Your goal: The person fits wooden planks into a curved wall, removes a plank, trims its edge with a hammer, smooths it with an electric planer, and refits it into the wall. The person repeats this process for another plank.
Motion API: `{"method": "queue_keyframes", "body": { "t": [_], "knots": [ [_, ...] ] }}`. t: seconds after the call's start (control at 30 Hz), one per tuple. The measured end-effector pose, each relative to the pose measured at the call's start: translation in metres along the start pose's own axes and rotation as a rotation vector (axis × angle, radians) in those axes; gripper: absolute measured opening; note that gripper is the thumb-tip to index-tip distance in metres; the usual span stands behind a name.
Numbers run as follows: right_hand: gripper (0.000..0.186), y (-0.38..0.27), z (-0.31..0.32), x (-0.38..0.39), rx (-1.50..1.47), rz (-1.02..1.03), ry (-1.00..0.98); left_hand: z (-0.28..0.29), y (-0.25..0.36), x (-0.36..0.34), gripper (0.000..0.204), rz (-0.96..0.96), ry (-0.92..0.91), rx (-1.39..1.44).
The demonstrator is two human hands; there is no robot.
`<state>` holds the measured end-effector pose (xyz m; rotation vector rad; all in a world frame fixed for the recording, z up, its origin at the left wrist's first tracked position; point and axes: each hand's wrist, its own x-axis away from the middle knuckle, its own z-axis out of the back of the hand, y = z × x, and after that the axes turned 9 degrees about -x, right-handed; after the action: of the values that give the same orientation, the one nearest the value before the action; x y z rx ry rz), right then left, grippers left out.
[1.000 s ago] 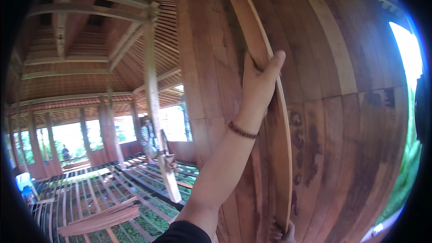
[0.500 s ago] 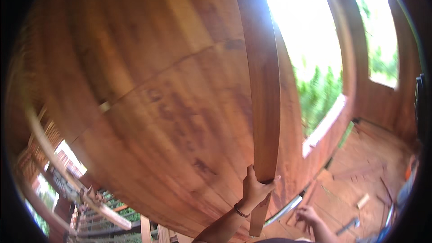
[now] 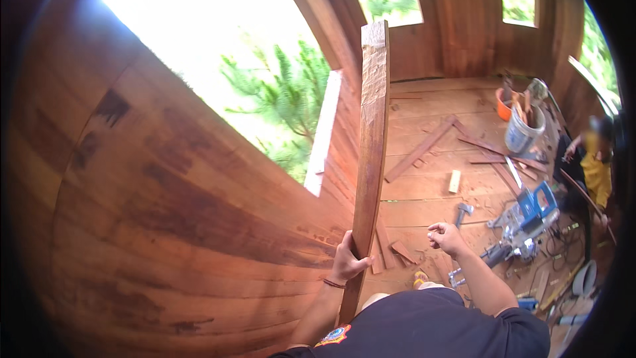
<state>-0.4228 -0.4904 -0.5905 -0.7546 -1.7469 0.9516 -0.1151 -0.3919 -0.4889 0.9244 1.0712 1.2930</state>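
Left hand (image 3: 349, 262) is wrapped around the lower part of a long reddish timber board (image 3: 371, 152), fingers curled over its near edge and thumb behind, a dark band at the wrist. That board stands nearly upright, leaning slightly, its cut top end level with the lower part of the window opening (image 3: 225, 73) and its foot hidden behind the person's dark shirt. It rests close against the plank wall (image 3: 165, 225), though whether it touches the wall cannot be told. Right hand (image 3: 445, 237) hangs free over the floor, fingers loosely bent and partly gathered, holding nothing that can be made out. Judged from this view, the board is lifted and carried in one hand only; it is not fixed, and no fastener or tool is at it. Fitting or setting it down appears left to do. On the wooden floor (image 3: 424, 199) lie offcut strips (image 3: 419, 151), a small pale block (image 3: 454, 181), a hammer (image 3: 462, 212) and a blue power tool (image 3: 533, 205) among cables. A white bucket (image 3: 523, 134) holding sticks stands beside an orange tub (image 3: 503, 104) farther back. Another person (image 3: 593, 159) crouches at the right edge, well apart from the board.
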Motion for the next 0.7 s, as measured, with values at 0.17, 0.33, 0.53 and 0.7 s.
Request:
{"method": "queue_keyframes", "body": {
  "t": [0.17,0.33,0.53,0.7],
  "knots": [
    [0.027,0.055,0.044,0.012,-0.096,-0.017,0.152,-0.009,-0.030,-0.032,0.064,0.053,-0.144,0.022],
    [0.015,0.091,0.040,-0.013,0.329,0.118,0.329,0.006,-0.064,-0.057,0.071,-0.045,-0.131,-0.051],
    [0.018,0.036,-0.009,-0.094,0.490,0.216,0.047,0.008,-0.033,-0.037,0.069,-0.107,0.060,-0.477],
    [0.020,-0.005,-0.060,-0.123,0.605,0.306,-0.242,0.025,0.048,0.019,0.068,0.162,0.281,-0.697]
  ]
}}
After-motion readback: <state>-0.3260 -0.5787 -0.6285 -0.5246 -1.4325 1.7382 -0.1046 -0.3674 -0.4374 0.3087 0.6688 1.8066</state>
